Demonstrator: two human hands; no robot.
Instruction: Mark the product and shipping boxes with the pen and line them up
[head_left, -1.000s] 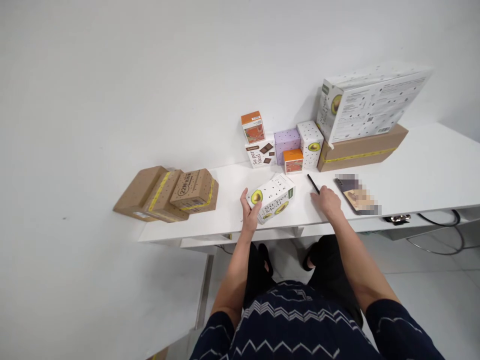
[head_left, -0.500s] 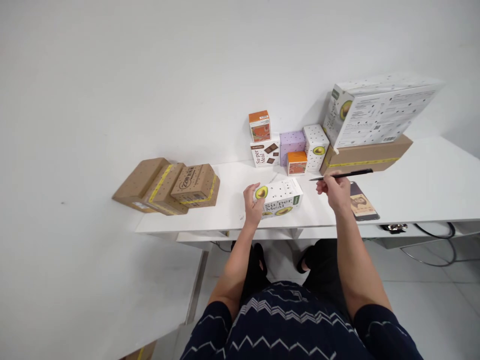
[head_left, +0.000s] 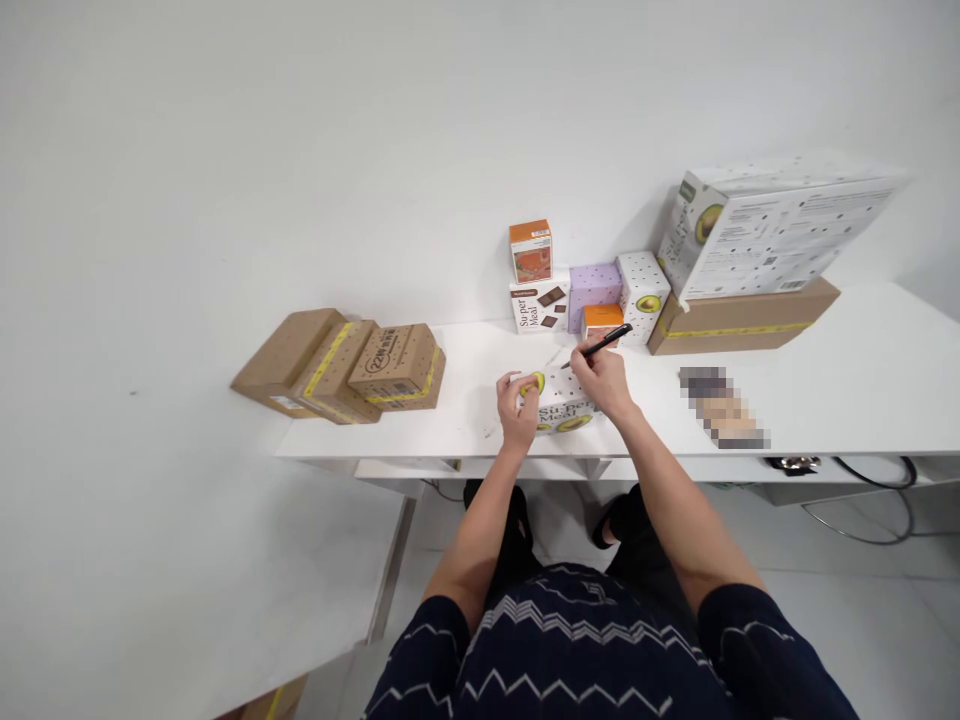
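**Right hand (head_left: 602, 383) pinches pen (head_left: 609, 338) over avocado box (head_left: 568, 411) as left hand (head_left: 517, 418) grips the end**

Seen from my remote post through the head camera, the avocado box lies on its side near the front edge of the white table (head_left: 862, 375), directly ahead of the body, its green "Su-per Meal" lettering facing the person. I have the left hand bent around the box's left end, fingers over the far corner and thumb laid on the avocado picture, the grip only as wide as the cardboard between them. My right hand is drawn tight, thumb and fingers pressed together on the black pen, which slants down to the left above the box's far edge; from this height I cannot tell whether the tip meets the surface.

Just behind stand a chocolate box (head_left: 536, 308) with an orange box (head_left: 531, 253) on top, a purple box (head_left: 592, 290), a tall white box (head_left: 640, 290) and a second orange box (head_left: 602, 314), partly covered by the pen. To the right, a large white carton (head_left: 787, 240) rests on a brown carton (head_left: 739, 328), with a blurred-out phone (head_left: 724, 408) in front. Three taped brown boxes (head_left: 399, 368) lean together at the table's left end.
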